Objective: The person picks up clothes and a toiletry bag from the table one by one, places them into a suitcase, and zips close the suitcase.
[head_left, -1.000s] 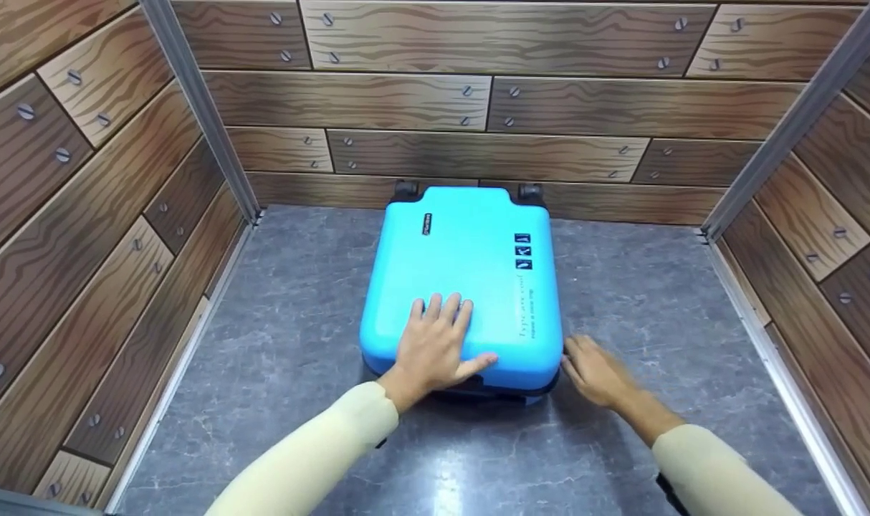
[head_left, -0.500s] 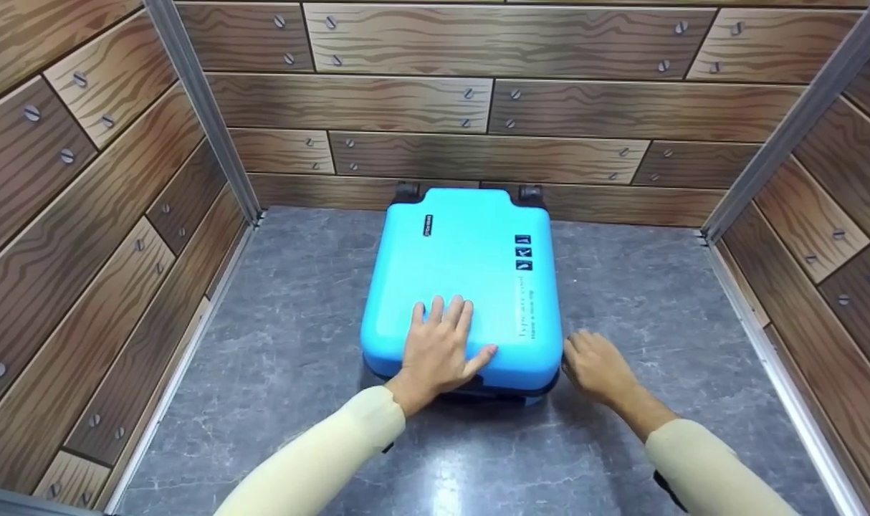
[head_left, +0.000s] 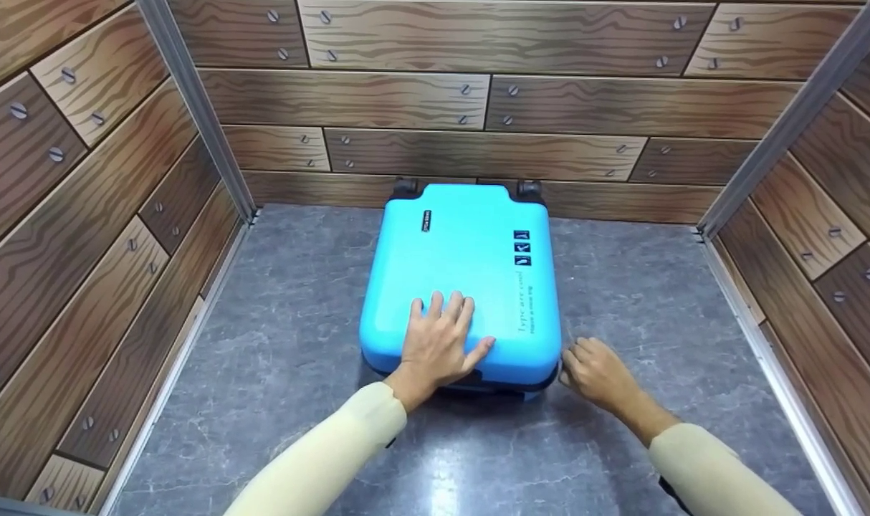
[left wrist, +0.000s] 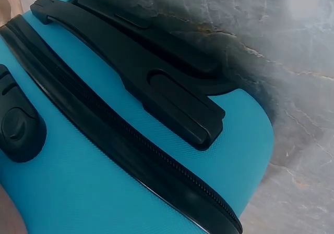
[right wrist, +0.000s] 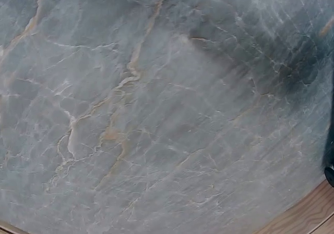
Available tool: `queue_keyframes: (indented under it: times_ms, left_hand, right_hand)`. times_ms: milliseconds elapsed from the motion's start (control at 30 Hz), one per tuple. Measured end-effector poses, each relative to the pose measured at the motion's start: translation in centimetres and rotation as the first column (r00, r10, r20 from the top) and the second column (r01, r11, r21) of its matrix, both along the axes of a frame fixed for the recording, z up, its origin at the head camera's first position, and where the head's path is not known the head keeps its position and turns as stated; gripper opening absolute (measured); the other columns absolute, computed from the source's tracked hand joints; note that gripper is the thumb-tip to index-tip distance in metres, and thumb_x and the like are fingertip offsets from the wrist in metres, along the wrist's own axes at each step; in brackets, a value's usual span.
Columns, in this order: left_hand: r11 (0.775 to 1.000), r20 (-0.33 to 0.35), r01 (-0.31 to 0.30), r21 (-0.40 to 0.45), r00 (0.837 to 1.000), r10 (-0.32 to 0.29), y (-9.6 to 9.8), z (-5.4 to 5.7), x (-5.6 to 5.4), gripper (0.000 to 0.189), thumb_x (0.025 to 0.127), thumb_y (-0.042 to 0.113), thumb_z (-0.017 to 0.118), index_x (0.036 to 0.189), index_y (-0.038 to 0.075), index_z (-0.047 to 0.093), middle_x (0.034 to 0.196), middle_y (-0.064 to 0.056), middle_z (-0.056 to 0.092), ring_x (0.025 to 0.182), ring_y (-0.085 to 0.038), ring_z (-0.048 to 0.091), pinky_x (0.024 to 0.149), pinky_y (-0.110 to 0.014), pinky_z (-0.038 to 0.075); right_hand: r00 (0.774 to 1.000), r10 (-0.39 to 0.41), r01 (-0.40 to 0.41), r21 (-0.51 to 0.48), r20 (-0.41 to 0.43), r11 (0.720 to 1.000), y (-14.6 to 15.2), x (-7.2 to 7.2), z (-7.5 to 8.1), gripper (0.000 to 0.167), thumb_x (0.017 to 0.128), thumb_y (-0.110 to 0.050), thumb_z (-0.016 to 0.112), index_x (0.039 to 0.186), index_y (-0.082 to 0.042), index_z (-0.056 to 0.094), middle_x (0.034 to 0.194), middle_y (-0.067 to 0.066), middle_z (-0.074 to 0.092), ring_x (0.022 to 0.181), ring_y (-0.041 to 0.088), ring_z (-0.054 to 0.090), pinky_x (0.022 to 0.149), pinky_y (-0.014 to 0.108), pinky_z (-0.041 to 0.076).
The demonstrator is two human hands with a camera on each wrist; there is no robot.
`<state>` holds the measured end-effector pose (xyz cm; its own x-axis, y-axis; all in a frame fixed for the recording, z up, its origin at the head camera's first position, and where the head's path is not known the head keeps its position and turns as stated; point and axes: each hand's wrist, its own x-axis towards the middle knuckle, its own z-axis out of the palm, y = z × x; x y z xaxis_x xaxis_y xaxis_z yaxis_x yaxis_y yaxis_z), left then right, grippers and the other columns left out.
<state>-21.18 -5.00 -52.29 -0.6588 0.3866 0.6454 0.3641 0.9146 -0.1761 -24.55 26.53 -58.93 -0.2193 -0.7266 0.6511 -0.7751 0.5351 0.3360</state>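
Left hand (head_left: 435,347) is laid on top of a bright blue suitcase (head_left: 464,261), fingers a bit apart and thumb sticking out to the right, not wrapped round anything. Suitcase is lying flat on the grey marbled floor (head_left: 292,301), pretty much mid-frame in the head view, wheels (head_left: 405,189) pointing up toward the plank-patterned back wall (head_left: 550,43). Can't tell if they actually touch it.

Right hand (head_left: 598,373) is down at the lower right corner of the case, right beside its edge. Fingers are curled in, but the tips are tucked against the side, so I can't tell whether they're pinching something. Both arms come up from the bottom of the frame in pale yellow sleeves (head_left: 327,444).

On the lid you've got a little dark label (head_left: 426,221) toward the upper left, and three dark icons (head_left: 522,248) over some lettering (head_left: 522,301) down the right side.

Left wrist cam shows the near end: a black zipper (left wrist: 122,127) running diagonally from upper left to lower right, a chunky black handle (left wrist: 177,96) above it, and a black latch (left wrist: 21,124) at the left edge. Right wrist cam is mostly floor, with a small black bit, too cut off to name, at the right edge.
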Motion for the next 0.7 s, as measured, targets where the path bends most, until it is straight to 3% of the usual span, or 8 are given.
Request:
queue_keyframes:
  times_ms: [300, 433, 700]
  left_hand:
    - [0.999, 0.013, 0.012, 0.029, 1.0, -0.012, 0.2, 0.3, -0.4, 0.069, 0.096, 0.068, 0.032, 0.125, 0.013, 0.063, 0.122, -0.004, 0.063, 0.11, -0.032, 0.058, 0.088, -0.056, 0.045]
    - [1.0, 0.051, 0.006, 0.026, 0.999, -0.007, 0.2, 0.4, -0.2, 0.07, 0.096, 0.069, 0.032, 0.126, 0.013, 0.062, 0.124, -0.004, 0.063, 0.112, -0.032, 0.058, 0.089, -0.056, 0.045]
    - [1.0, 0.035, 0.021, 0.003, 0.999, -0.021, 0.1, 0.3, -0.4, 0.071, 0.096, 0.069, 0.03, 0.125, 0.013, 0.062, 0.122, -0.005, 0.062, 0.109, -0.032, 0.058, 0.087, -0.055, 0.046]
  right_hand:
    - [0.999, -0.04, 0.04, -0.027, 0.0, 0.999, 0.3, 0.8, -0.7, 0.013, 0.072, -0.014, 0.057, 0.071, -0.001, 0.059, 0.062, 0.007, 0.052, 0.058, 0.023, 0.04, 0.055, 0.035, 0.034]
    - [1.0, -0.018, 0.018, -0.048, -0.009, 0.999, 0.1, 1.3, -0.8, 0.012, 0.073, -0.013, 0.057, 0.07, -0.002, 0.058, 0.061, 0.007, 0.051, 0.058, 0.023, 0.039, 0.055, 0.034, 0.032]
    - [1.0, -0.02, 0.021, -0.057, 0.022, 0.998, -0.2, 2.6, -1.2, 0.016, 0.079, -0.012, 0.051, 0.07, -0.001, 0.058, 0.061, 0.008, 0.054, 0.058, 0.023, 0.043, 0.056, 0.035, 0.035]
